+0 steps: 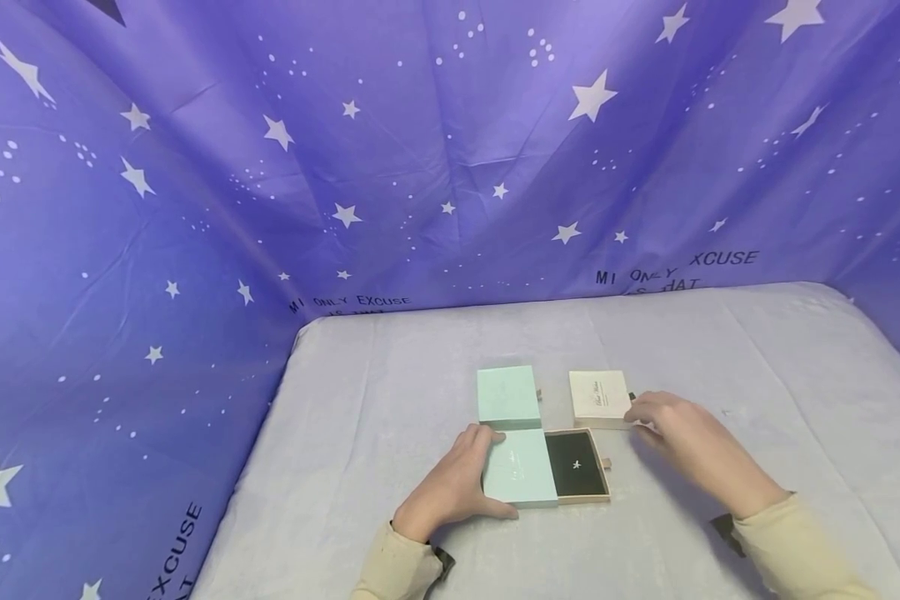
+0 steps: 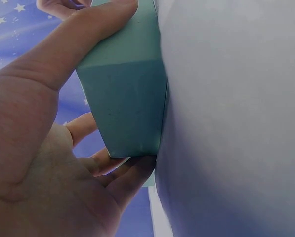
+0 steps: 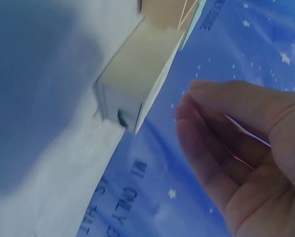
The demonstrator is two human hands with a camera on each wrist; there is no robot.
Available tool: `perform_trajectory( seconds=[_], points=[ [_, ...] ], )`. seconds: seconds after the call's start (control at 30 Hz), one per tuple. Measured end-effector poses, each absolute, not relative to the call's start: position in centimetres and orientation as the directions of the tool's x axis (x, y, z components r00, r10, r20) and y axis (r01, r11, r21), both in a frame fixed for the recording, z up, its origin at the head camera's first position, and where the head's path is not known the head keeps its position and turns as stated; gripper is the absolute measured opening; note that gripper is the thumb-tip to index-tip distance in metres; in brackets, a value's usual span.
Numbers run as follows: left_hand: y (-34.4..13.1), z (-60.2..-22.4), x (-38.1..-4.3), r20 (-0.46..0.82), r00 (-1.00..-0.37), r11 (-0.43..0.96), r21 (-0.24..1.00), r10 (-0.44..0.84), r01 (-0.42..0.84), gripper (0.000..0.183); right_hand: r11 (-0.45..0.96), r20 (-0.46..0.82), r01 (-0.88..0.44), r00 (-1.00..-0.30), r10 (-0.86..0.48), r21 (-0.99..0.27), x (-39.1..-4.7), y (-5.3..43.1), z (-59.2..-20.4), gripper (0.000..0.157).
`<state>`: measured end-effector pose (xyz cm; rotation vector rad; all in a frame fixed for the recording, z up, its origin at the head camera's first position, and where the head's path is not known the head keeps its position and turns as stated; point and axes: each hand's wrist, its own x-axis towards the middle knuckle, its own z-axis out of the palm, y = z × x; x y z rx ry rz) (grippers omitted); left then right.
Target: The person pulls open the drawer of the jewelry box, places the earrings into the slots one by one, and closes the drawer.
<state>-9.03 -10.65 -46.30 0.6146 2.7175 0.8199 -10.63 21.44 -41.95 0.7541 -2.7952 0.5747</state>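
Observation:
My left hand [image 1: 456,482] grips a mint-green drawer box [image 1: 525,475] from its left side. The left wrist view shows the thumb on the top face of the box [image 2: 127,94] and the fingers along its far side. Its drawer [image 1: 558,446] is pulled out to the right, lined in black, with a small silvery star-shaped piece [image 1: 577,465] inside. My right hand [image 1: 678,429] is by the right end of a closed cream box [image 1: 594,393] with a black pull tab. In the right wrist view, its bent fingers hold nothing and appear apart from the cream box [image 3: 132,64].
A second mint-green box [image 1: 507,392], closed with a small tan tab, lies directly behind the gripped one. All the boxes lie on a pale cloth-covered surface [image 1: 390,375]. A purple-blue star-print curtain [image 1: 435,150] hangs along the back and sides.

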Motion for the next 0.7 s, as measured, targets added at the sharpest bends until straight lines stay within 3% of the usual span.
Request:
perform_trajectory(
  seconds=[0.7],
  points=[
    [-10.6,-46.3,-9.0,-0.107,-0.886,0.759,0.567,0.451,0.318,0.097,0.861,0.253,-0.437,-0.892,-0.376,-0.260,-12.5,27.5,-43.7,0.027]
  ],
)
